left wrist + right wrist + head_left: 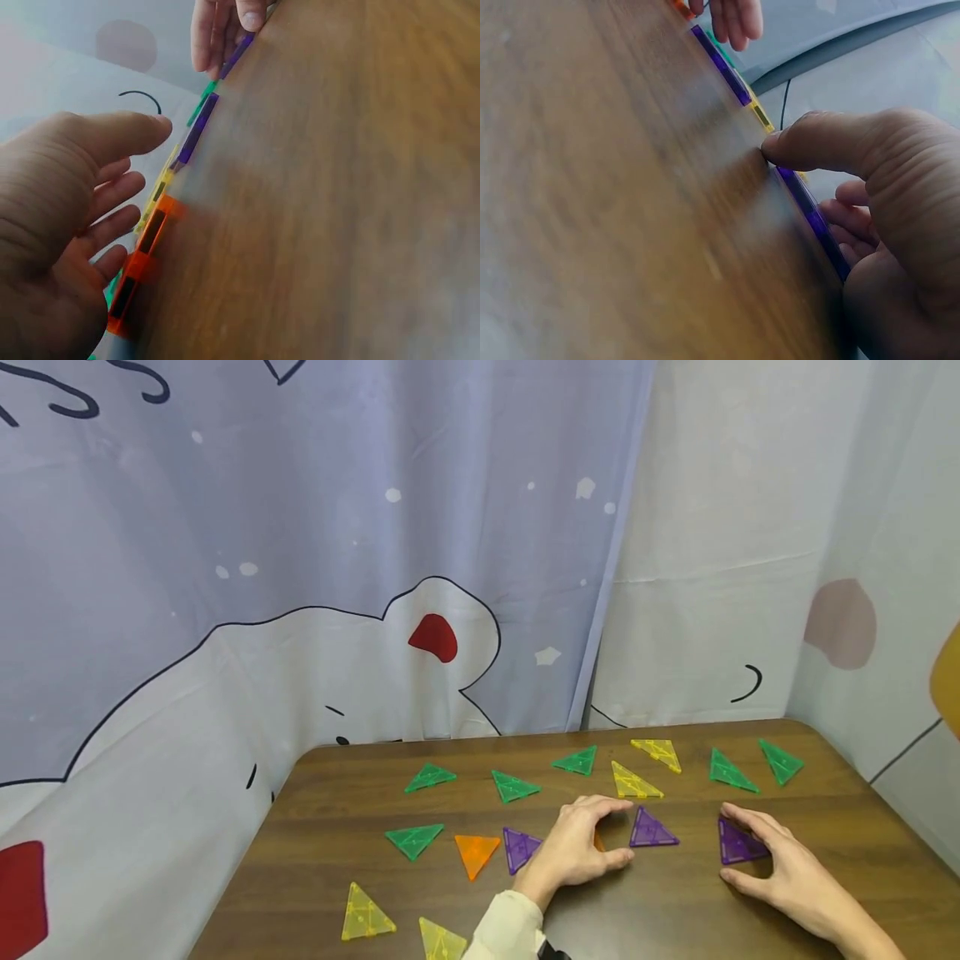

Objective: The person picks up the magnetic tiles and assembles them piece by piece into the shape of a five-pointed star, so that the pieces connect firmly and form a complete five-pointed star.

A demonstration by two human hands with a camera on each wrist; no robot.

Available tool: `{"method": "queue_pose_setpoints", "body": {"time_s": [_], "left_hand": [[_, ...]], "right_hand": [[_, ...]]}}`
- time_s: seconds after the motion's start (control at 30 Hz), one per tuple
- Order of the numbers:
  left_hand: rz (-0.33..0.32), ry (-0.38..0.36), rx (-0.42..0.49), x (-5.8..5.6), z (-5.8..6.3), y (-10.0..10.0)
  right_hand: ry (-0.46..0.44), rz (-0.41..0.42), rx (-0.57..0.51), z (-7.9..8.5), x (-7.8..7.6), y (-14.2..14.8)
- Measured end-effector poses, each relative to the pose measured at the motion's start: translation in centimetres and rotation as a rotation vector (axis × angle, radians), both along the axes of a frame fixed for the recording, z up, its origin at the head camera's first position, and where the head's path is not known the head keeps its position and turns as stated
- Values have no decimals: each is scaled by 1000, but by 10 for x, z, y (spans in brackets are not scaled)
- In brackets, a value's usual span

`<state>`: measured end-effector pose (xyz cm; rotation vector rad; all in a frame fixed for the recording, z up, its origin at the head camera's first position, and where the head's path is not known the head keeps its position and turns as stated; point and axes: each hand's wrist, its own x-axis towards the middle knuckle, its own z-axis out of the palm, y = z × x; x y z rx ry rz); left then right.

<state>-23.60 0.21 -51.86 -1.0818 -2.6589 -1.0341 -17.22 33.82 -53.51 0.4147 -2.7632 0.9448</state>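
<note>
Triangular magnetic tiles lie flat on the wooden table. My left hand [577, 846] is over an orange triangle tile [142, 262], mostly hidden in the head view; its thumb and fingers stand apart, pinching nothing. Just right of its fingertips lies a purple triangle tile [652, 829]. At the right, my right hand [795, 868] has its thumb and fingers spread around another purple triangle tile [740, 843], which lies on the table between them; no firm pinch shows. A third purple triangle tile [519, 849] lies partly behind the left wrist.
Left of the hands lie an orange tile [476, 855], a green tile [415, 840] and two yellow tiles [365, 914]. More green tiles [513, 787] and yellow tiles [633, 782] lie along the far side. A printed curtain [337, 677] hangs behind the table [315, 860].
</note>
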Motion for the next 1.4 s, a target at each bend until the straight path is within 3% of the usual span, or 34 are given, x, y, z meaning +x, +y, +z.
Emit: {"method": "queue_pose_setpoints", "body": {"time_s": [0.17,0.4,0.6,0.8,1.17,1.4], "left_hand": [[-9,33,-39,-2,-2,4],[-46,168,-189,0,-2,8],[-46,202,-258,1,-3,10],[-11,252,-236,0,-4,9],[2,244,-159,-2,-5,5],[77,242,-184,0,-5,5]], "right_hand": [[-4,1,7,-1,1,0],[27,-2,-9,-2,2,3],[19,-7,-9,-2,3,5],[15,-5,-13,-3,3,6],[23,2,-28,-4,2,5],[30,-9,-44,-4,1,1]]}}
